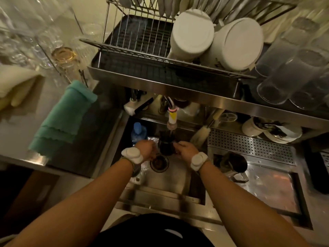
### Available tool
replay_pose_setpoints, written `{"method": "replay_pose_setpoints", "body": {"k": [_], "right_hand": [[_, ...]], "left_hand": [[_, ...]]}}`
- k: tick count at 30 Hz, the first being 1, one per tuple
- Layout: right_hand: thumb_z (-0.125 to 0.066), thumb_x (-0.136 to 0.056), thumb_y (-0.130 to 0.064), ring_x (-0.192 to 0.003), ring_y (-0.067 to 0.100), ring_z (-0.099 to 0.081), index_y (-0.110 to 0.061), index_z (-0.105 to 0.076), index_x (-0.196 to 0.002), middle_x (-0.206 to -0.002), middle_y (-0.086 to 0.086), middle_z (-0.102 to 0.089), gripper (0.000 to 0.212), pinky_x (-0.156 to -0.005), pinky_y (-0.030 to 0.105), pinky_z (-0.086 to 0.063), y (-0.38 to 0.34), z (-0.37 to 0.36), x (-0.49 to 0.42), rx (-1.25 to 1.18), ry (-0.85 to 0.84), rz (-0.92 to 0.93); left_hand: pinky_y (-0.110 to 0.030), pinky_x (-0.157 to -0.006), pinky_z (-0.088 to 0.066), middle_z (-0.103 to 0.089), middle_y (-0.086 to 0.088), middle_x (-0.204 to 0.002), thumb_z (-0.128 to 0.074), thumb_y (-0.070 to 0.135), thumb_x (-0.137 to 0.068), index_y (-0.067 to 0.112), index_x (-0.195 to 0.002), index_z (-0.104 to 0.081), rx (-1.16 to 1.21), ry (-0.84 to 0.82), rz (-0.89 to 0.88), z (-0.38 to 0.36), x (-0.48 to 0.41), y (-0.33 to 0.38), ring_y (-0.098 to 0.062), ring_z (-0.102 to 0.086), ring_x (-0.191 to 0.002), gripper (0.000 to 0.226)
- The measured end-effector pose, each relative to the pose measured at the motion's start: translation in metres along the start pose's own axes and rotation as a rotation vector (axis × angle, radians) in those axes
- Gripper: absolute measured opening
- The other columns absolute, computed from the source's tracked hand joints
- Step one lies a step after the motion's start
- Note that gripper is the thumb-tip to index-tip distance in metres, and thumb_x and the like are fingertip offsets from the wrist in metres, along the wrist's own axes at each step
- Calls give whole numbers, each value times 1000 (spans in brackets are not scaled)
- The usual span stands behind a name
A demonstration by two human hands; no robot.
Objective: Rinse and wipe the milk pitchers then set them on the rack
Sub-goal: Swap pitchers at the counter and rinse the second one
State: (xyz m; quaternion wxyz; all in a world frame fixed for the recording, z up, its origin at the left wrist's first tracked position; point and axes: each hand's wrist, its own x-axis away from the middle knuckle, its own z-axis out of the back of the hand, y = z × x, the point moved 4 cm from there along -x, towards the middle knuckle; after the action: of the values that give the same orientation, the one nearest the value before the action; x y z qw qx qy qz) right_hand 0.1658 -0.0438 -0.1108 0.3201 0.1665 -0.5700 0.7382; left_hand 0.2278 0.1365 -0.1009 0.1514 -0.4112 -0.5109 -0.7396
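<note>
A dark milk pitcher (166,146) is held over the sink (160,189), right under the faucet spout (172,120). My right hand (186,149) grips its right side. My left hand (145,148) is at its left side; its fingers are hidden, so I cannot tell whether they hold the pitcher. A second steel pitcher (231,164) stands on the wet counter to the right of the sink. The wire dish rack (135,49) sits above the sink with bare room in its left half.
Two white containers (213,41) lean in the rack's right half. A teal cloth (65,116) lies on the left counter. A blue bottle (138,132) and a brush (200,135) stand at the sink's back. A perforated drain tray (249,145) lies right; glasses (292,75) stand far right.
</note>
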Motion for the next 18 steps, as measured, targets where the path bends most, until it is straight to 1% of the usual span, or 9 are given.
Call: {"method": "replay_pose_setpoints", "body": {"k": [3,5,7,8,10,12,13,15,18], "right_hand": [[-55,-102,-29,-80,28,-60,-4,-63,-86,-85,17,-61,31,-79,42,-56,4,16,-7,1,19,5],[-53,-102,-31,-85,33,-61,5,-65,-92,-90,23,-64,39,-81,44,-51,5,19,-12,124,81,58],[-54,-102,-32,-81,27,-60,0,-67,-89,-84,15,-65,37,-76,39,-45,3,18,-15,191,24,128],[-54,-102,-30,-79,22,-60,-5,-67,-86,-82,10,-65,32,-75,37,-45,2,17,-16,169,-40,139],[-55,-101,-25,-84,20,-62,-8,-65,-88,-88,11,-65,23,-82,40,-51,2,21,-21,67,-150,119],[-56,-101,-23,-87,25,-60,-4,-67,-93,-93,15,-65,24,-87,43,-51,1,23,-28,58,-102,141],[-56,-101,-24,-90,24,-60,-3,-69,-99,-96,14,-67,25,-88,42,-49,1,24,-31,97,-62,165],[-57,-101,-25,-95,22,-61,-9,-72,-105,-100,8,-69,22,-91,39,-49,4,21,-35,95,-50,172],[-57,-101,-25,-95,28,-63,-11,-68,-89,-93,11,-66,21,-93,46,-52,8,16,-37,-41,-126,134]], "left_hand": [[-25,-63,-48,-58,-17,-96,-51,6,-95,-14,-125,-54,-44,39,-61,3,-1,5,-21,-56,-66,36],[-26,-65,-49,-64,-23,-101,-53,6,-93,-12,-120,-59,-72,63,-100,3,-1,6,-24,-60,-72,33],[-32,-72,-49,-66,-28,-109,-54,8,-92,-5,-104,-66,-157,75,-124,1,0,5,-36,-65,-89,22],[-35,-73,-48,-66,-29,-105,-54,9,-91,-1,-93,-66,-131,93,-120,1,2,5,-40,-66,-92,16],[-37,-72,-48,-65,-24,-90,-55,12,-91,8,-78,-60,-111,156,-140,3,1,5,-35,-64,-80,15],[-35,-70,-50,-62,-15,-86,-55,14,-92,13,-76,-57,-111,175,-139,5,-3,3,-27,-59,-72,16],[-36,-71,-51,-62,-14,-85,-55,15,-92,14,-77,-56,-106,184,-133,5,-5,3,-25,-59,-72,16],[-42,-78,-54,-62,-14,-84,-55,17,-92,15,-75,-56,-87,205,-128,3,-6,2,-26,-59,-75,17],[-46,-83,-55,-62,-13,-83,-55,17,-91,15,-72,-57,-95,212,-125,1,-7,2,-27,-60,-76,19]]}}
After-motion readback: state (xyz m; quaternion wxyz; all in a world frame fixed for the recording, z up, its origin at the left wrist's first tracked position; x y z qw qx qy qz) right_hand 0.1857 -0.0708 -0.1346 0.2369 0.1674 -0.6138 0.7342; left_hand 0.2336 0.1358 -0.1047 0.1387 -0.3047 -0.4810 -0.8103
